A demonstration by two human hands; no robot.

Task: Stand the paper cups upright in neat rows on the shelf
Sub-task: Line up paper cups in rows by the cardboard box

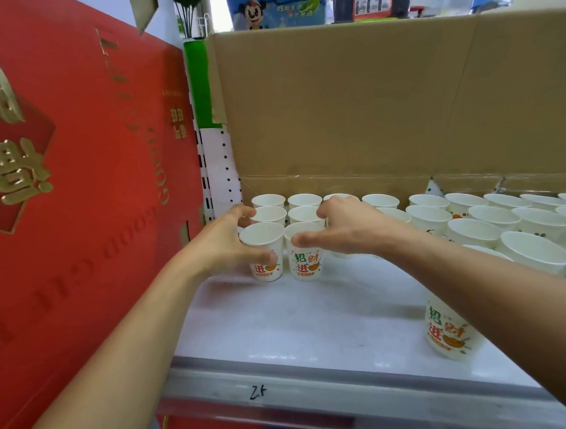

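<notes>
Paper cups (472,232) upright, empty (white insides); left hand (227,244) fingers (243,213) curl round front-left cup (266,269), right hand (350,228) grips neighbour cup (305,265).

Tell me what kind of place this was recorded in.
Most likely a shop: a white display shelf with a label-strip edge, many identical printed paper cups on it, and a large red gift box alongside.

Left hand (230,241) grips front-left cup (266,273) of an upright block at the left end of the shelf (268,319), thumb on its front. Right hand (343,228) over neighbouring cup (305,263), thumb on rim, fingers curled, grip unclear. More cups (473,231) upright to the right. Cardboard wall (348,102) behind, red box (79,168) left.
</notes>
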